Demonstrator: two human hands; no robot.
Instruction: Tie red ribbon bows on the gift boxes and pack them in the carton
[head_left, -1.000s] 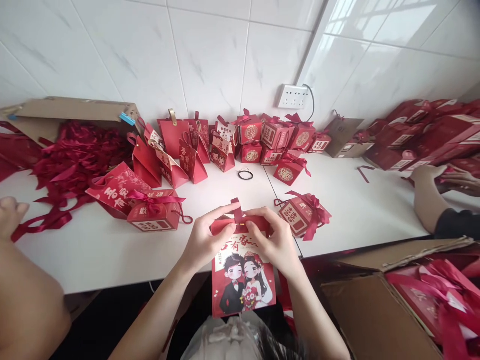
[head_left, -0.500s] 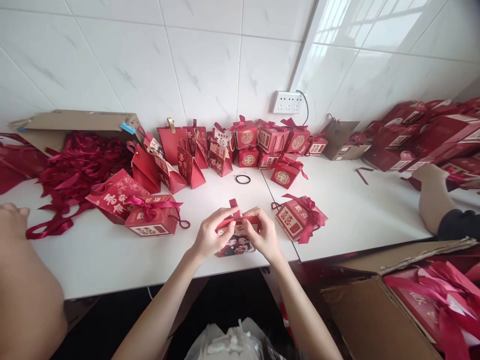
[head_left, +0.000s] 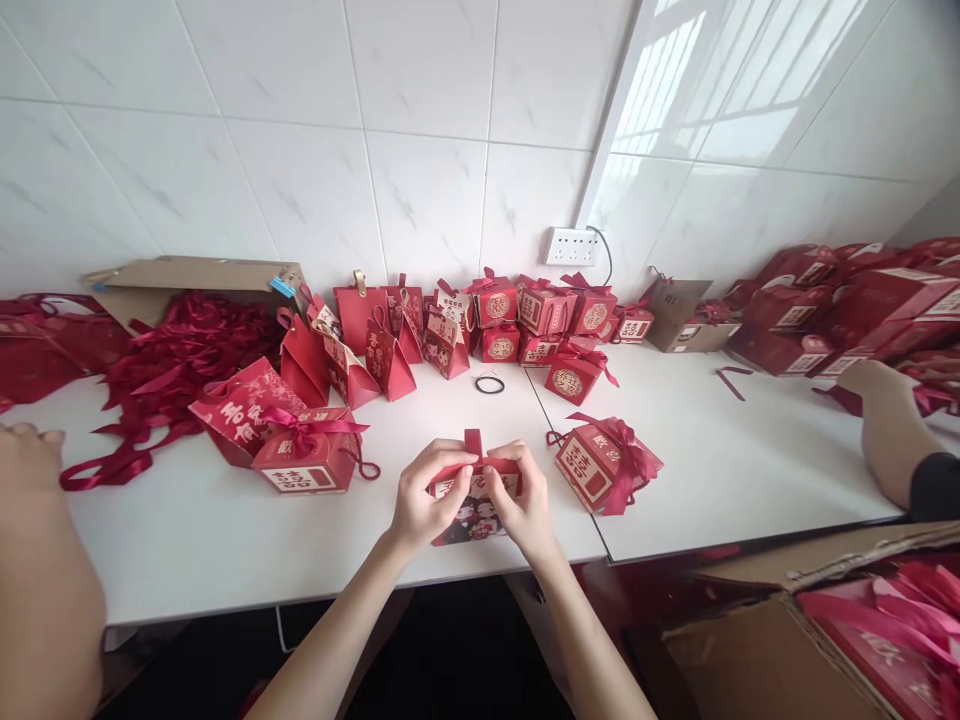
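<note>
Pinching the top of a red gift box (head_left: 466, 527) with both hands, I am keeping it over the table (head_left: 345, 565) near the front edge, where it seems to be standing upright. It is no longer leaning out over my lap with its printed couple turned up towards me, as it was a second ago. The tabletop is probably taking its weight now, so my fingers are being freed for the top alone.

My left hand (head_left: 426, 497) is gripping one side of the top edge and my right hand (head_left: 521, 500) is gripping the other, thumbs in front. Between them a red strap (head_left: 472, 441) is sticking up; my fingertips are hiding its base, so I cannot tell whether it is fastened. Bow-tied boxes are sitting on either side, one to the left (head_left: 307, 470) and one to the right (head_left: 589, 465), both apart from my hands.
</note>
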